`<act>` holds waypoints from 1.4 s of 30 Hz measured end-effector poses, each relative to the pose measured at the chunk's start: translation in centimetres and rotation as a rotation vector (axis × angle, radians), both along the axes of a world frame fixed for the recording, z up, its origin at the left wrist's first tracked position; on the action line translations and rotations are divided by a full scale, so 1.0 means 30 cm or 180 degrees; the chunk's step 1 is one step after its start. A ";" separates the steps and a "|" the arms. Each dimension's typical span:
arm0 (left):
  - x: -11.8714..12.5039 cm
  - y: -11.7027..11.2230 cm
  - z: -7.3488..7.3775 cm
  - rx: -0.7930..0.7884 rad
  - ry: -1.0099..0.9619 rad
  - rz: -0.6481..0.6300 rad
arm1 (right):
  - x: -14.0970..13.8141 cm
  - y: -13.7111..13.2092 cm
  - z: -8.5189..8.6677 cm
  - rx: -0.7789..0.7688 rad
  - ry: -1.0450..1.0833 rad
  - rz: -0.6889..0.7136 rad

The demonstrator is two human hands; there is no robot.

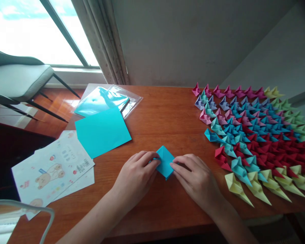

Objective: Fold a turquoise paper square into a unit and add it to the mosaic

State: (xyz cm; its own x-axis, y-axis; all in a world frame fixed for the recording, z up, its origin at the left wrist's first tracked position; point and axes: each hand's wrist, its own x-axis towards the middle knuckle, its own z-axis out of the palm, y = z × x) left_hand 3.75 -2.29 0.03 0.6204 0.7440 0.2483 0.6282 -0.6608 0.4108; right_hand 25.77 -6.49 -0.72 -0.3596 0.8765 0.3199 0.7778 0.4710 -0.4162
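Two bare hands meet over a small folded blue paper, and from where I stand everything else is easiest to place by that paper. It sits as a diamond between them, above the wooden surface (165,112), one corner pointing away from the person; whether it rests on the wood or is raised a little, I cannot tell. The left hand (138,171) has thumb and fingers brought together on the left corner of the folded blue paper (165,162), and the right hand (197,173) nips the right corner between its fingertips. Beyond the folded blue paper and to its left lies a larger blue sheet (103,132), with a shiny clear packet (99,101) just behind it holding blue paper. Farther left of the folded paper, and nearer the person, is a white sheet printed with a bear (52,174), overlapping another pale one. To the right of the folded paper, well apart from it, stand crowded rows of pointed paper shapes: magenta ones (217,92) farthest off, then lilac, pink, blue and green, a broad red cluster (266,149), and pale yellow ones (235,186) nearest the person. Off beyond its far left I see a chair (22,79) by the window (25,37).
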 end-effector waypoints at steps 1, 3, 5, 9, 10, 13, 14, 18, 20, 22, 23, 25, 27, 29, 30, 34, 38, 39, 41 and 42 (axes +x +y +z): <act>-0.002 0.002 0.000 -0.0016 -0.0022 -0.0010 | 0.000 0.000 0.000 -0.0009 0.0011 0.0004; -0.006 0.005 0.001 -0.0061 -0.0084 -0.0040 | -0.001 -0.001 0.001 -0.0030 0.0035 -0.0007; -0.010 0.006 0.000 -0.0148 -0.0161 -0.0060 | -0.002 -0.001 0.002 -0.0056 0.0057 -0.0043; -0.012 0.007 -0.002 -0.0345 -0.0302 -0.0020 | -0.007 0.003 0.005 -0.0152 0.0139 -0.0101; -0.012 0.007 -0.003 -0.0379 -0.0335 -0.0002 | -0.009 0.005 0.006 -0.0184 0.0177 -0.0116; -0.012 0.009 -0.005 -0.0474 -0.0437 0.0083 | -0.017 0.013 0.003 -0.0263 0.0351 -0.0233; -0.012 0.010 -0.006 -0.0503 -0.0475 0.0119 | -0.020 0.016 0.002 -0.0292 0.0417 -0.0291; -0.010 0.014 -0.005 -0.0506 -0.0620 0.0298 | -0.037 0.030 -0.003 -0.0442 0.0522 -0.0543; -0.006 0.015 -0.003 -0.0465 -0.0634 0.0393 | -0.048 0.037 -0.004 -0.0520 0.0465 -0.0663; -0.003 0.014 -0.002 -0.0426 -0.0613 0.0464 | -0.058 0.043 -0.006 -0.0581 0.0398 -0.0772; -0.001 0.013 -0.003 -0.0413 -0.0598 0.0494 | -0.062 0.046 -0.006 -0.0602 0.0372 -0.0822; 0.001 0.012 -0.005 -0.0407 -0.0564 0.0539 | -0.070 0.050 -0.007 -0.0627 0.0337 -0.0908; 0.002 0.010 -0.008 -0.0407 -0.0513 0.0574 | -0.076 0.053 -0.008 -0.0636 0.0329 -0.0983; 0.002 0.009 -0.011 -0.0392 -0.0454 0.0627 | -0.080 0.054 -0.009 -0.0633 0.0328 -0.1039; 0.003 0.010 -0.012 -0.0378 -0.0429 0.0650 | -0.082 0.054 -0.009 -0.0626 0.0326 -0.1062; 0.008 0.012 -0.011 -0.0339 -0.0379 0.0688 | -0.087 0.054 -0.011 -0.0569 0.0298 -0.1125; 0.016 0.012 -0.012 -0.0299 -0.0352 0.0712 | -0.092 0.053 -0.016 -0.0513 0.0257 -0.1177; 0.018 0.012 -0.014 -0.0306 -0.0342 0.0721 | -0.094 0.053 -0.018 -0.0503 0.0253 -0.1194; 0.020 0.010 -0.017 -0.0347 -0.0323 0.0750 | -0.096 0.053 -0.021 -0.0496 0.0253 -0.1229; 0.021 0.010 -0.019 -0.0374 -0.0319 0.0761 | -0.097 0.053 -0.023 -0.0498 0.0251 -0.1244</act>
